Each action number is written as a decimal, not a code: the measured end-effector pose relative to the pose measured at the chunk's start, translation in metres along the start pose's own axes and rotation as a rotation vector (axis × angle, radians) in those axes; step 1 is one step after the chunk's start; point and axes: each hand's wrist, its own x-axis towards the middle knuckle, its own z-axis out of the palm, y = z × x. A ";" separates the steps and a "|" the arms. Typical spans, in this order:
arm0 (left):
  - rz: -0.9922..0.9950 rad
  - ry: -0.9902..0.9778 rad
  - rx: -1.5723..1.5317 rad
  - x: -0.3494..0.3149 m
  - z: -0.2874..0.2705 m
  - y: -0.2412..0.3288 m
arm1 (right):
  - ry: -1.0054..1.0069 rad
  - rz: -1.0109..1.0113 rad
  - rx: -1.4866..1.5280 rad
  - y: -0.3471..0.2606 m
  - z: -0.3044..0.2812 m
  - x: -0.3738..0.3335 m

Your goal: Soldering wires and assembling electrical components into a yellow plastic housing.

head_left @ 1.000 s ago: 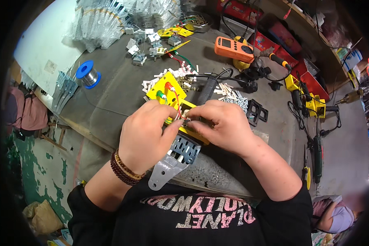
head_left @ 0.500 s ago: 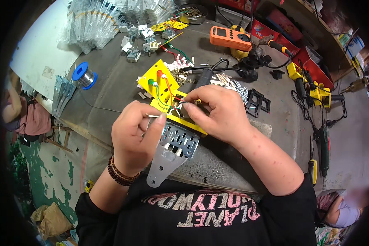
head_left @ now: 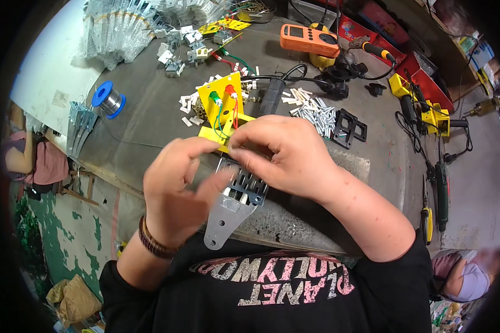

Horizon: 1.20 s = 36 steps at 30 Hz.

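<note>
A yellow panel [head_left: 210, 114] stands tilted up in front of my hands. It bears a green indicator lamp [head_left: 215, 98] and a red indicator lamp [head_left: 230, 90], with thin green and red wires [head_left: 235, 111] trailing down from them. My right hand [head_left: 289, 152] pinches near the lower wire ends, its fingertips hiding what lies between them. Beside it my left hand [head_left: 178, 180] has thumb and forefinger apart, slightly blurred, with nothing visible between them. Below both hands, a grey metal bracket [head_left: 223, 222] with a slotted plate [head_left: 254, 187] reaches over the table edge toward me.
A blue solder spool [head_left: 109, 100] stands at left. White sleeves and metal pins [head_left: 316, 114] lie beyond my right hand, near a black plastic frame [head_left: 350, 129]. An orange multimeter [head_left: 309, 40] and a soldering iron [head_left: 376, 50] are farther back. Bagged metal parts [head_left: 119, 33] fill the far left.
My left thumb and forefinger have parted; the pale piece they pinched no longer shows. My right hand has moved left and slightly down, and the yellow panel has turned more upright.
</note>
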 end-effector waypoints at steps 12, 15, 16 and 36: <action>-0.289 -0.327 0.214 -0.052 0.001 0.018 | -0.345 0.206 -0.386 -0.006 -0.047 -0.020; -0.214 -0.324 0.190 -0.048 -0.012 0.012 | -0.459 0.120 -0.464 -0.004 -0.043 -0.031; -0.194 -0.336 0.216 -0.047 -0.018 0.010 | -0.435 0.082 -0.461 -0.003 -0.042 -0.032; -0.238 -0.321 0.225 -0.060 -0.046 -0.019 | -0.255 0.126 -0.409 -0.001 -0.032 -0.043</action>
